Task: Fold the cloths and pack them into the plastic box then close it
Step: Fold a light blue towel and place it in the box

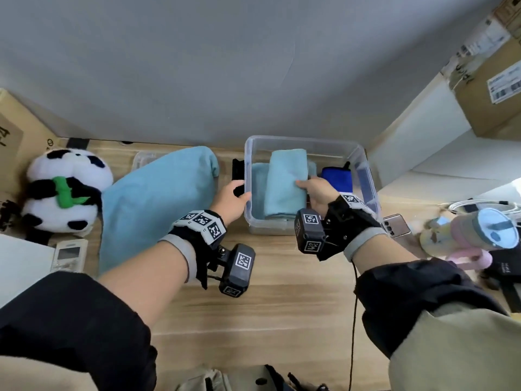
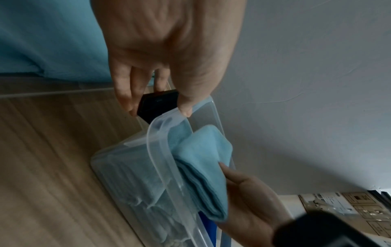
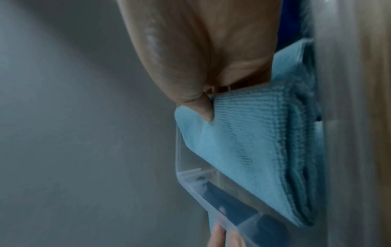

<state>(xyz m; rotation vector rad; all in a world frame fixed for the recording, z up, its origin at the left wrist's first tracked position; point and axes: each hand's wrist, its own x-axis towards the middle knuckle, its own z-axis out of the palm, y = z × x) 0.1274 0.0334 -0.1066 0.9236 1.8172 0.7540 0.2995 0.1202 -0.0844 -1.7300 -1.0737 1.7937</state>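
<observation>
A clear plastic box (image 1: 282, 139) stands open at the back of the table. My right hand (image 1: 306, 188) pinches a folded light blue cloth (image 1: 286, 182), thumb on top, and holds it inside the box over another light blue cloth (image 1: 258, 187). A dark blue cloth (image 1: 337, 179) sits at the box's right end. My left hand (image 1: 239, 191) grips the box's left rim, thumb on the rim and fingers at its black latch (image 2: 158, 105). The right wrist view shows the thumb (image 3: 203, 107) pressed into the folded cloth (image 3: 253, 142). A large light blue cloth (image 1: 158, 204) lies left of the box, over the clear lid (image 1: 143, 159).
A panda plush (image 1: 64, 190) and a remote control (image 1: 69, 255) lie at the far left. Right of the box are a phone (image 1: 396, 225) and a pastel bottle (image 1: 473, 230). Cardboard boxes (image 1: 493, 80) stand at the upper right. A grey wall rises directly behind the box.
</observation>
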